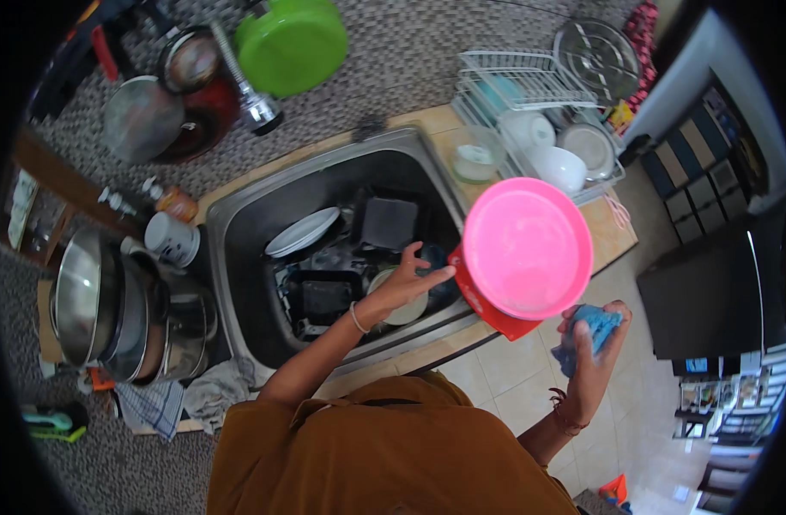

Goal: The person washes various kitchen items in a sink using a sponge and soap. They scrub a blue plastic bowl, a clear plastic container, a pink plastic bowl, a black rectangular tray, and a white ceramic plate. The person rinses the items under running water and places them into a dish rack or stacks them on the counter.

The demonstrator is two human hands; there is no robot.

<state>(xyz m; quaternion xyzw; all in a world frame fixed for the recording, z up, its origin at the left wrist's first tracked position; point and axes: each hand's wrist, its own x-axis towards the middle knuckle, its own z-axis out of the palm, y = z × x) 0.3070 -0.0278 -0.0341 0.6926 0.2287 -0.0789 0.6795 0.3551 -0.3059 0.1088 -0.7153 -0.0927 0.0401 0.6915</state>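
My left hand [402, 290] is over the right part of the sink [238, 309], its fingers apart with nothing seen in them. Its index fingertip reaches the edge of a red object with white marks [480, 302], and I cannot tell whether it touches. Above that object is a round pink plastic basin or lid [528, 248], which hides most of it. To the right, beyond the counter edge, my right hand [596, 360] grips a blue sponge or scrubbing cloth [596, 325]. Inside the sink are white plates [303, 233], black trays [386, 222] and a pale round dish [406, 306].
A white wire dish rack [528, 84] with bowls [560, 168] stands behind the pink piece, beside a glass container [475, 161]. Stacked metal pots [87, 296] and a white tub [172, 239] are left of the sink. Pans [142, 119] and a green basin [291, 45] hang on the wall.
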